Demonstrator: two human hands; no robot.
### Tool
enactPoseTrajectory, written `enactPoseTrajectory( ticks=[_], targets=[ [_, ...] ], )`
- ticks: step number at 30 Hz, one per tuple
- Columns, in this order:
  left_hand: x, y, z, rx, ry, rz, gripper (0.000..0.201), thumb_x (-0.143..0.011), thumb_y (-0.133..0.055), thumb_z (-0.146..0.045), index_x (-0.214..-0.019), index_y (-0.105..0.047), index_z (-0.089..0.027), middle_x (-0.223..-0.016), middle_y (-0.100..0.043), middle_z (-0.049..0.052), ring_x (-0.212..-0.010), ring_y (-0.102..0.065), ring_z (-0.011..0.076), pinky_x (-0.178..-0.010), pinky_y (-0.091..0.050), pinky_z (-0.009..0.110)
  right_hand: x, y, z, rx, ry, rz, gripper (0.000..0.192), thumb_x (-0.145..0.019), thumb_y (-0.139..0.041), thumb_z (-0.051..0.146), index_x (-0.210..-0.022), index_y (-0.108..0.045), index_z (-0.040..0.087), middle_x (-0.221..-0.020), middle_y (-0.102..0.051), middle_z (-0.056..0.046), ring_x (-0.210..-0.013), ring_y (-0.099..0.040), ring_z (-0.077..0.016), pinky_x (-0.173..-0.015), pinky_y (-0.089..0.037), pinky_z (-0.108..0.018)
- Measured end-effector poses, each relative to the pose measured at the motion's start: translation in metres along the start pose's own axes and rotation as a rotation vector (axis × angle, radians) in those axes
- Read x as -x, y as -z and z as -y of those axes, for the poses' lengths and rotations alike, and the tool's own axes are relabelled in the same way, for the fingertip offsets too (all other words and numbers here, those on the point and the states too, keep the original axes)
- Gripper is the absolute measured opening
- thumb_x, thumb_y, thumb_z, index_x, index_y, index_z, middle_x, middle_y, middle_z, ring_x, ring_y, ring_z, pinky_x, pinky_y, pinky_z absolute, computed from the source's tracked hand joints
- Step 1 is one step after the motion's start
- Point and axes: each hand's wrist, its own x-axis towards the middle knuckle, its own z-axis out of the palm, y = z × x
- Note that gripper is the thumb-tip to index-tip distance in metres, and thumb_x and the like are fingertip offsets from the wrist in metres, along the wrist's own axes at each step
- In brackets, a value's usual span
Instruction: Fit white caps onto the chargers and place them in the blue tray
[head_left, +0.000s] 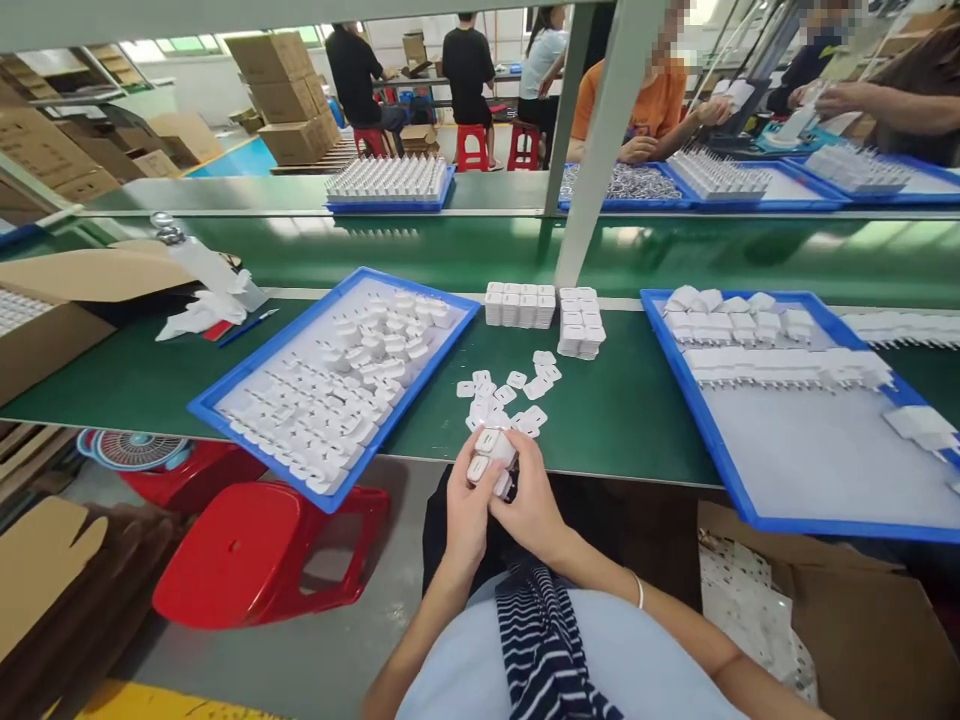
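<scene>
Close to the table's front edge, my left hand (465, 508) and my right hand (534, 498) are closed together around white plug chargers (491, 444). At least two of their square ends face up, each with a slot-like mark. My fingers hide part of them, so how they are shared between the hands is hard to see. Just beyond lie loose white square covers (505, 394), scattered on the green table. Behind these stand neat stacks of similar covers (520, 305), with another stack (581, 322) to their right.
A blue-rimmed tray (409, 405) full of white plug parts sits at left. At right, another blue tray (694, 420) holds rows of plug chargers (787, 368). A blue pen (249, 328) and an open carton (90, 270) lie far left. Co-workers sit beyond the green conveyor (420, 250).
</scene>
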Motion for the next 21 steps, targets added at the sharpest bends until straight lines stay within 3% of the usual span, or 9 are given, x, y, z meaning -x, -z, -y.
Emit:
enactPoseTrajectory(
  ticks=[3,5,10,16,21],
  targets=[
    [0.0,0.01,-0.007,0.165,0.004,-0.132,0.09,-0.072,-0.087,-0.037,-0.152,-0.046,-0.025,-0.128,-0.073,0.011,-0.113,-0.072,0.0255,-0.099,-0.056,0.034,-0.009,-0.014,0.006,-0.037,0.057,0.037,0.06,-0.084,-0.065,0.02,-0.139,-0.043,0.02,-0.136,-0.059,-0.016,-0.13,-0.057,-0.0286,-0.11,-0.05,-0.049],
    [-0.001,0.014,-0.009,0.241,0.017,-0.157,0.099,-0.065,-0.091,-0.032,-0.152,-0.044,-0.024,-0.123,-0.075,0.011,-0.111,-0.073,0.0255,-0.098,-0.056,0.034,-0.015,-0.023,0.01,-0.053,0.057,0.028,0.063,-0.081,-0.069,0.022,-0.139,-0.042,0.02,-0.135,-0.059,-0.016,-0.126,-0.059,-0.0297,-0.107,-0.053,-0.05],
    [-0.003,0.015,-0.009,0.223,0.02,-0.123,0.073,-0.064,-0.09,-0.031,-0.131,-0.066,-0.014,-0.121,-0.076,0.014,-0.119,-0.07,0.0317,-0.106,-0.054,0.038,-0.022,-0.032,0.017,-0.006,0.04,0.032,0.068,-0.081,-0.07,0.021,-0.142,-0.039,0.022,-0.136,-0.058,-0.017,-0.128,-0.058,-0.0335,-0.108,-0.051,-0.056],
    [-0.009,0.012,-0.013,0.209,-0.018,-0.12,0.084,-0.072,-0.086,-0.031,-0.148,-0.053,-0.026,-0.137,-0.07,0.009,-0.129,-0.065,0.0293,-0.11,-0.052,0.037,-0.02,-0.03,0.015,0.008,0.07,0.075,0.078,-0.084,-0.066,0.02,-0.154,-0.032,0.024,-0.146,-0.052,-0.017,-0.138,-0.051,-0.0342,-0.116,-0.044,-0.059],
    [-0.022,0.021,-0.014,0.152,-0.078,-0.187,0.074,-0.069,-0.088,-0.03,-0.138,-0.063,-0.019,-0.13,-0.073,0.011,-0.124,-0.068,0.0297,-0.106,-0.054,0.036,-0.022,-0.025,0.018,-0.056,0.127,0.203,0.078,-0.088,-0.058,0.016,-0.16,-0.028,0.025,-0.149,-0.05,-0.016,-0.142,-0.048,-0.0295,-0.119,-0.043,-0.053]
  ],
)
